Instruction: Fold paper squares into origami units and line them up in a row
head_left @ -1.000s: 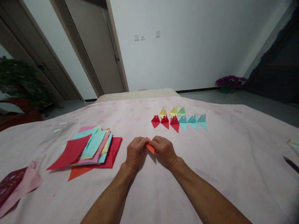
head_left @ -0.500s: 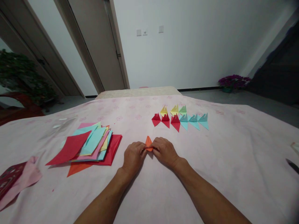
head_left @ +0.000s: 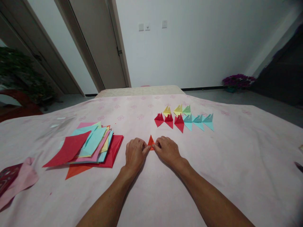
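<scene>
A small piece of folded orange paper (head_left: 151, 142), now a triangle with its point away from me, lies on the pink cloth between my hands. My left hand (head_left: 136, 152) is closed, its thumb and fingers pressing the paper's left edge. From the other side my right hand (head_left: 167, 149) pinches the lower right edge. Beyond the right hand stand folded paper cranes: red ones (head_left: 179, 122) and light blue ones (head_left: 198, 121) in front, yellow (head_left: 178, 109) and green (head_left: 187, 109) behind.
On the left lies a loose stack of coloured paper sheets (head_left: 92, 145), with a red sheet (head_left: 68, 149) on top. A pink cloth piece (head_left: 21, 181) partly covers a dark red patterned item (head_left: 9, 176). A dark object (head_left: 298, 167) sits at the right edge.
The orange paper has gone from a rounded-bottomed shape to a flatter triangle with a straight lower edge. My fingers have shifted slightly on its sides, and the view has tilted a little.
</scene>
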`<state>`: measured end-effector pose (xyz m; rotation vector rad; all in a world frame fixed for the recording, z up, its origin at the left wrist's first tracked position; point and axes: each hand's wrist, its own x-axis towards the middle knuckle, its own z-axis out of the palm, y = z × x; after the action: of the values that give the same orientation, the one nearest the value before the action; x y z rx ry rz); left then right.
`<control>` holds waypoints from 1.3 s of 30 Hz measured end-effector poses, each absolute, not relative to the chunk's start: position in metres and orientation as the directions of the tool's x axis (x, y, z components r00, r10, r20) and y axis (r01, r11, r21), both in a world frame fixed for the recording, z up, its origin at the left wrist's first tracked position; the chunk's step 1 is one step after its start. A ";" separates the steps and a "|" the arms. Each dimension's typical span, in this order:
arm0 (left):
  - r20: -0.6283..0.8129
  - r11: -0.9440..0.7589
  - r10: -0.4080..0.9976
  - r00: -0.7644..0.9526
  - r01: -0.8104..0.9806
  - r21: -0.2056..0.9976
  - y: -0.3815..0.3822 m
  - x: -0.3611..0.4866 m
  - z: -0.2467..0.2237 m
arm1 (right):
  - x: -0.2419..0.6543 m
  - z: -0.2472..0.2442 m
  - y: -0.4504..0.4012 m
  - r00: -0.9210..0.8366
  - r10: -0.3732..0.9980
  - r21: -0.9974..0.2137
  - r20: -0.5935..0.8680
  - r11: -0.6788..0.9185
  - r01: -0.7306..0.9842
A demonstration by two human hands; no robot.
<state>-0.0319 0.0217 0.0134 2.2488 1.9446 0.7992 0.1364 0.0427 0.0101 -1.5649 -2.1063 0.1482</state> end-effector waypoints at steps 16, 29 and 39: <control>0.402 -0.372 0.894 0.198 0.827 0.420 0.027 -0.029 -0.004 | 0.138 0.008 0.039 -0.174 0.925 -0.358 0.338 0.298 0.885; 0.277 -0.380 0.923 0.268 0.753 0.538 0.037 -0.049 -0.005 | 0.138 0.008 0.040 -0.166 0.936 -0.328 0.312 0.270 0.905; 0.333 -0.304 0.943 0.016 0.452 0.839 0.035 -0.058 -0.006 | 0.150 0.009 0.044 -0.046 0.948 -0.640 0.315 0.248 0.728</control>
<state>-0.0578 0.0348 -0.0057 1.7869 1.4236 1.2505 0.1495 0.0438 0.0086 -1.5336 -1.8258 0.4022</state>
